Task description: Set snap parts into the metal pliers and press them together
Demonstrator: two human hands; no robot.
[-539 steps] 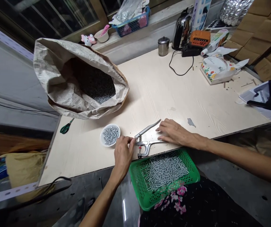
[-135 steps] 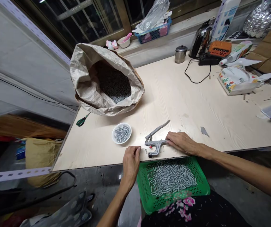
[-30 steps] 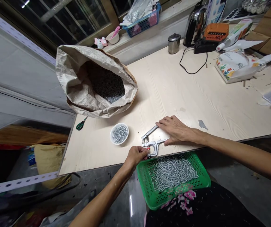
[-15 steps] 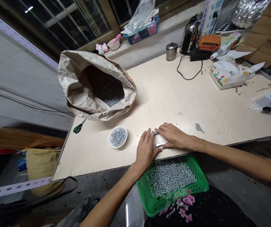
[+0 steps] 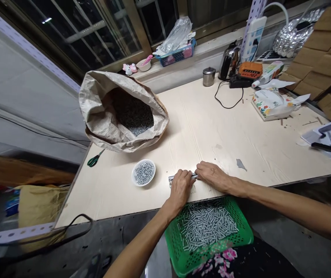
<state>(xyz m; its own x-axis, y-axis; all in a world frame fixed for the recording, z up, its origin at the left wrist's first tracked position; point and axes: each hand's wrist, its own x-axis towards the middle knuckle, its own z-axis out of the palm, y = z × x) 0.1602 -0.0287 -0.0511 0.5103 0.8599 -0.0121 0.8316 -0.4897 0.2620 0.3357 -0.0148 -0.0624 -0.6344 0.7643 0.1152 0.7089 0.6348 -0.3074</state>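
My left hand (image 5: 181, 187) lies palm down over the metal hand press pliers (image 5: 171, 178) near the table's front edge, hiding most of the tool. My right hand (image 5: 211, 175) rests on the tool's handles just to the right, fingertips meeting the left hand. A small white bowl (image 5: 143, 172) of little metal pieces stands to the left of my hands. A green plastic basket (image 5: 208, 230) with several silvery metal tubes sits on my lap below the table edge.
A big paper sack (image 5: 119, 112) of dark metal parts stands open at the back left, with green scissors (image 5: 93, 158) beside it. Kettle (image 5: 229, 60), steel cup (image 5: 208, 76), orange device (image 5: 250, 70), black cord (image 5: 226, 100) and tissue pack (image 5: 271, 104) line the far right.
My left hand moved from the tool's jaw onto its top and both hands now press the handles flat. The view shifted a little.
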